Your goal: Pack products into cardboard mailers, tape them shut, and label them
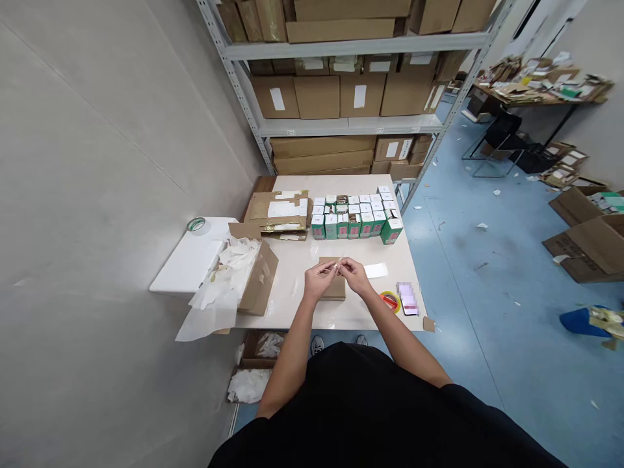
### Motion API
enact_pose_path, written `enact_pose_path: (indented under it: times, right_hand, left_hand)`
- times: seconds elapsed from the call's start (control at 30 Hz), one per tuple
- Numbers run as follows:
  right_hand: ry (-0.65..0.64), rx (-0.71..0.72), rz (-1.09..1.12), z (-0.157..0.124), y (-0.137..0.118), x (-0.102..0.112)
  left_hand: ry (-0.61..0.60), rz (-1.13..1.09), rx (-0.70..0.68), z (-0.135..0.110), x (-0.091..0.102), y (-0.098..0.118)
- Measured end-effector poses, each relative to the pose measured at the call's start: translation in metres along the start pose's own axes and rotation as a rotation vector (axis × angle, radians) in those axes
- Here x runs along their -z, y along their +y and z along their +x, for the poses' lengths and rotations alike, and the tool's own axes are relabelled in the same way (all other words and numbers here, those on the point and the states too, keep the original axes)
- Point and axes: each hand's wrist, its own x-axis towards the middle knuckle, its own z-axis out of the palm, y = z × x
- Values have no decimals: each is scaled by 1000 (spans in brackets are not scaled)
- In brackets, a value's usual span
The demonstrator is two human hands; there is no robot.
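Note:
My left hand (318,279) and my right hand (354,273) meet fingertip to fingertip above a small brown cardboard box (333,290). Both are closed in a pinch on something small and pale, too tiny to name. Just right of my right hand lies a white paper slip (376,270). Closer to the table's front edge are a roll of yellow tape (397,299) with a red part and a phone (407,298) with a lilac screen. Beyond my hands stand rows of small green-and-white boxes (354,226), some with open tops.
Flattened cardboard (280,211) is stacked at the table's back left. An open carton (266,273) with white wrapping paper (234,260) stands at the left, beside a white surface bearing a tape roll (195,224). Behind the table (302,312) rises a metal shelf (351,127) of cartons.

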Motion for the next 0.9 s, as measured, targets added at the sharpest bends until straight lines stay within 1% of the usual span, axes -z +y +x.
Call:
enact_pose_path:
  times: [0.1,0.2,0.27,0.33,0.4,0.5,0.57,0.67,0.8,0.9]
  right_hand:
    - [6,44,-72,-1,0,4]
    - [10,85,-198,-5,0,8]
    - [17,104,-248,-7,1,9]
    - [38,109,-261,-9,0,9]
    - [41,112,-251,-11,-3,9]
    - [-15,124,-177,-13,-7,11]
    - [-48,120,-110,-15,-9,12]
    - [-40,86,-55,-18,-8,12]
    - [1,54,-80,-19,-4,9]
    - [-41,77,-117,-18,-1,4]
  left_hand:
    - [-29,40,-48,-2,-2,-4]
    - [-21,69,-103,-4,-3,-4]
    - [-25,74,-108,-5,-4,-3]
    - [-30,56,-79,-6,-5,-2]
    - [-9,0,-12,-6,-7,-3]
    - [48,-140,104,-6,-11,-6]
    - [65,-207,142,-7,-13,-9]
    - [26,-254,157,-14,-17,-13]
    - [-84,-319,175,-27,-18,-13]
    - [-74,-260,173,-33,-12,-11]
